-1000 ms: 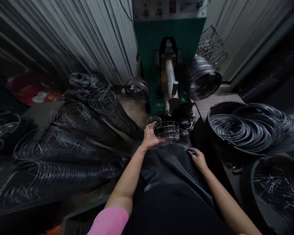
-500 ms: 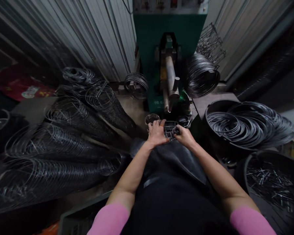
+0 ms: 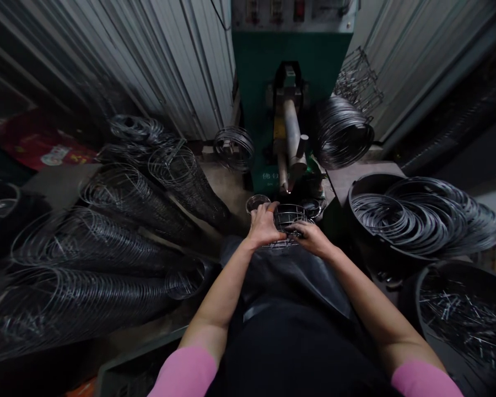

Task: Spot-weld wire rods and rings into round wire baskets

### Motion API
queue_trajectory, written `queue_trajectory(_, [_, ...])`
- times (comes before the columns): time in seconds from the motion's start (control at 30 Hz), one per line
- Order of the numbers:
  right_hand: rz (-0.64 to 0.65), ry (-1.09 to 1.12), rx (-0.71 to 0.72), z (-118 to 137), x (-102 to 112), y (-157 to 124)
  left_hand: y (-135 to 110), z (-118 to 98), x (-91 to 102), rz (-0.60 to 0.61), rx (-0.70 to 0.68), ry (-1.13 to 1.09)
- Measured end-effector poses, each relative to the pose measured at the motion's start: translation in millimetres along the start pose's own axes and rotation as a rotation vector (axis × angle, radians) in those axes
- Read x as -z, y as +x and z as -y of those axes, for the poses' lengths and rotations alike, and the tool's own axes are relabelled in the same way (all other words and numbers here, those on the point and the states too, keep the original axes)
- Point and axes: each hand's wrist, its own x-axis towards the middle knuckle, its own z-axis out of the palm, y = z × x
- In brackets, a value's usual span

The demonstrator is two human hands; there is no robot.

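A small round wire basket sits in front of me, just below the tips of the machine's two metal arms. My left hand is closed round the basket's left side, with the thumb along the near edge. Over its near right side lies my right hand, fingers bent and pressed against the wires. Whether those fingers also hold a small loose piece is too dark to tell. Wire rings show just beyond my left hand, and more dark rings lie past the right one.
The green machine stands straight ahead. Stacked wire baskets fill the left floor. Wire coils hang either side of the machine: a small one, a large one. At right are tubs of wire rings and short wire pieces.
My right hand has moved slightly left and down across the basket's near side, its fingers now stretched further left. The basket has tilted so more of its opening shows. The view has shifted a little.
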Motion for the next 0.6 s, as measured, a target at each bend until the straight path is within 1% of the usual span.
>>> queue_trajectory(0.2, [-0.02,0.05,0.035,-5.6,0.5,9.8,11.4,5.6,0.8,0.033,-0.006,-0.004])
queue_trajectory(0.4, [-0.047,-0.057,0.071,-9.8,4.2,19.7,28.9,10.5,1.1,0.029,-0.03,-0.016])
queue_trajectory(0.6, [-0.086,-0.164,0.108,-18.3,14.8,41.1,55.4,13.9,4.2,0.016,-0.035,-0.02])
